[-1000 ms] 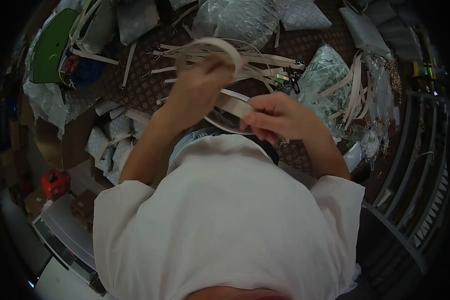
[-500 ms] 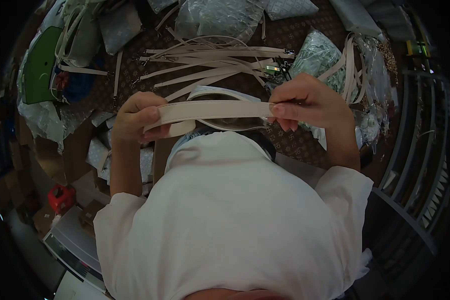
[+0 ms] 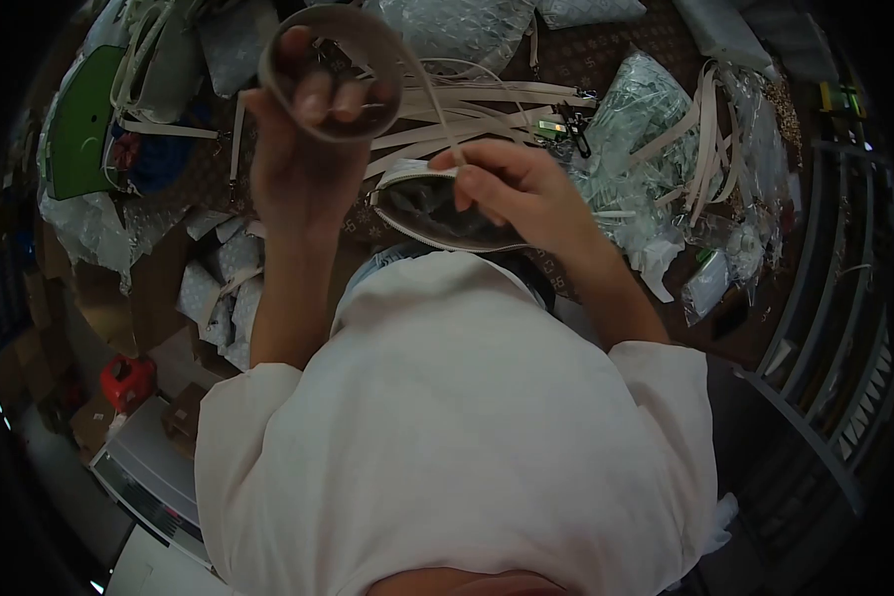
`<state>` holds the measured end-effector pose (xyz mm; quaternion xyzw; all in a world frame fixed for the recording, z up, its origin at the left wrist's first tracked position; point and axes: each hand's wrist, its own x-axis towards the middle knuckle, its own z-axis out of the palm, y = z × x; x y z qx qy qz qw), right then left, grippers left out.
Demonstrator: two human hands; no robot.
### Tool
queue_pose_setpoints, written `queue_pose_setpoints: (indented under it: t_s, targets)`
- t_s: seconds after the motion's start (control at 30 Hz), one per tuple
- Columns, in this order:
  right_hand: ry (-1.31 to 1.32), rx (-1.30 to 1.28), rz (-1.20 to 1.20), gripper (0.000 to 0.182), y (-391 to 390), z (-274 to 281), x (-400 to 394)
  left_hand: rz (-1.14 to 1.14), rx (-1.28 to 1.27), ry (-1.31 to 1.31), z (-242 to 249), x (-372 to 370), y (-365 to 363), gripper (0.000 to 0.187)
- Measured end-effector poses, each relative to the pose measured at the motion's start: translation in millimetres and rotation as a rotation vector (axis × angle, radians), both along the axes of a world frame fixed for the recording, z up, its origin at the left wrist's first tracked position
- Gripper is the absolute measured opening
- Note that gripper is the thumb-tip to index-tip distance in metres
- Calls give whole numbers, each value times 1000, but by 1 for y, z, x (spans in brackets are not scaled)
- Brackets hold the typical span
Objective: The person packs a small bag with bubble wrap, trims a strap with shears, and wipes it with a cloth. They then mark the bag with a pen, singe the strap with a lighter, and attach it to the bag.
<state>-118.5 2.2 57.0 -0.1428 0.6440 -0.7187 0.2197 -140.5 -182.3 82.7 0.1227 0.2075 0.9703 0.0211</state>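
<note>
A pale beige strap (image 3: pixel 370 123) is wound into a loop around the fingers of my raised left hand (image 3: pixel 306 164). Its free length slants down to my right hand (image 3: pixel 512 189), where thumb and fingers pinch it. Below both hands lies an unzipped pouch-like bag (image 3: pixel 417 211), its mouth gaping and its interior dark. My right hand is in front of the bag's upper right side and hides part of it.
More beige straps (image 3: pixel 487 94) lie across the brown patterned table. Clear plastic packets (image 3: pixel 636 109) and hanging straps (image 3: pixel 705 139) are at the right. A green piece (image 3: pixel 84 124) stands at the left, and a red container (image 3: pixel 127 382) is lower left.
The strap, earlier stretched flat between both hands, is now looped around my left fingers. My left hand has risen and turned; my right hand has moved left and slightly down.
</note>
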Motion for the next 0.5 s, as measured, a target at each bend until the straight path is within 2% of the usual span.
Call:
queue_pose_setpoints:
  t_s: [0.03,0.07,0.1,0.13,0.17,0.2,0.23,0.27,0.3,0.33,0.4,0.43,0.47,0.5]
  targets:
    - [-263,-54,84,28,-6,1,4,67,-285,61,-7,-3,6,38]
    - [-267,-56,82,28,-7,4,5,129,-569,122,-13,-3,9,38]
    - [-540,-290,123,28,-7,7,6,123,-570,118,-17,-2,9,38]
    - [-812,-529,160,30,-7,8,8,25,-1001,235,-20,0,6,40]
    - [-820,-534,151,30,-3,2,6,-86,-1427,357,-24,1,3,42]
    - [-962,-652,221,33,4,-10,1,-152,-1434,488,-33,-3,-2,42]
    - [-1099,-771,292,36,10,-22,-3,-165,-1430,488,-36,-1,-2,42]
    - [-1150,-790,340,40,13,-28,-5,-139,-1471,601,-38,-1,-2,39]
    - [-1155,-792,332,40,16,-29,-4,-110,-1510,712,-39,1,-2,37]
    - [-1144,-762,306,42,18,-25,-4,-112,-1506,708,-36,1,0,37]
    - [-1137,-726,290,45,23,-15,-9,-143,-1755,726,-23,-1,1,33]
    - [-963,-606,242,43,28,-11,-12,-139,-1757,719,-17,-3,-1,33]
    - [-787,-488,194,43,34,-8,-14,-219,-1658,432,-11,-6,-3,33]
    - [-787,-486,195,43,40,-9,-16,-293,-1537,155,-8,-8,-5,33]
